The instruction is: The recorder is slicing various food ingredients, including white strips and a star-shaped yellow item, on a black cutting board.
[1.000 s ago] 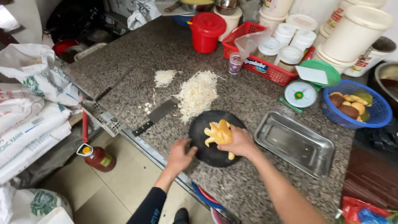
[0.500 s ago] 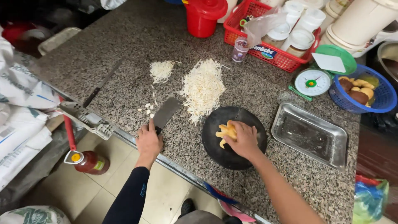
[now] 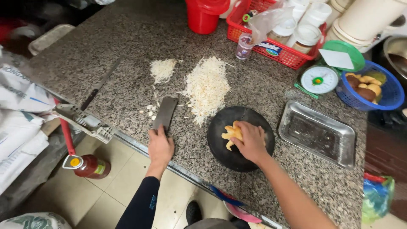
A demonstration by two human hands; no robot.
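Observation:
My left hand grips the handle of a cleaver whose flat blade lies on the granite counter. My right hand presses a knobbly yellow ginger root onto a round black cutting board. A large pile of pale shredded strips lies just beyond the board, with a smaller pile to its left. A few small pale bits sit beside the blade.
A steel tray lies right of the board. Behind it are a small kitchen scale, a blue basket of roots, a red basket of jars and a red container. A long knife lies at left.
My left hand has moved from the board's edge leftwards to the cleaver and closed on its handle. My right hand has stayed on the ginger.

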